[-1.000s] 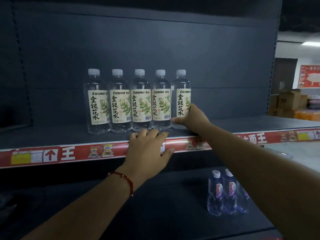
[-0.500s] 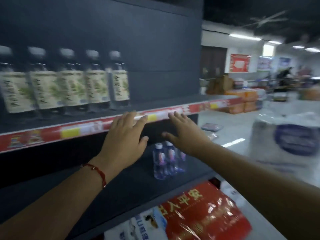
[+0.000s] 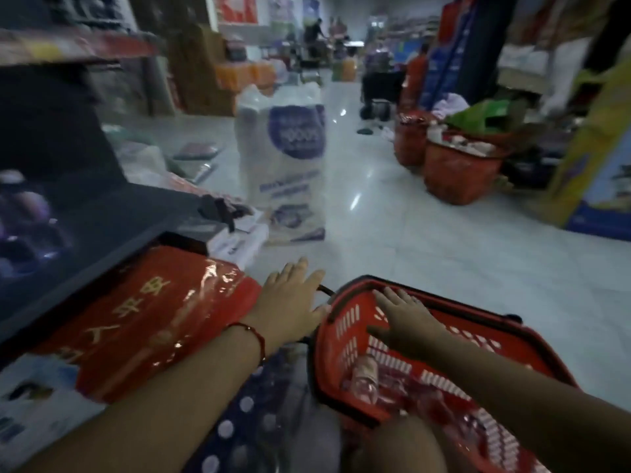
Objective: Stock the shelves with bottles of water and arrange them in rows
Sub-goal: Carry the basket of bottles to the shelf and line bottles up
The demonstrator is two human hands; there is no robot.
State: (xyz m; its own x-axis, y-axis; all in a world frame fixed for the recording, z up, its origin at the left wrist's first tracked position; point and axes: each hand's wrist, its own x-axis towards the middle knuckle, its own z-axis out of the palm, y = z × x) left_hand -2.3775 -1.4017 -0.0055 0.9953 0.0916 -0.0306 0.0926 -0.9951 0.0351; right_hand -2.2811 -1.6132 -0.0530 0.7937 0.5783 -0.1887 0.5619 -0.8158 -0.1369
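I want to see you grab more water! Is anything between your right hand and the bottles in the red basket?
Nothing visible blocks it. The right hand hangs open over the red basket, and a water bottle lies uncovered just below it.

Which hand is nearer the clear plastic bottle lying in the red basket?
Right. The right hand hovers over the red basket, above the clear plastic bottle; the left hand is outside its left rim.

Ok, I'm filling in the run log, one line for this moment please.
phase: reaching for stock | left hand: open, beside red basket | right hand: open, over basket | bottle: lying in basket
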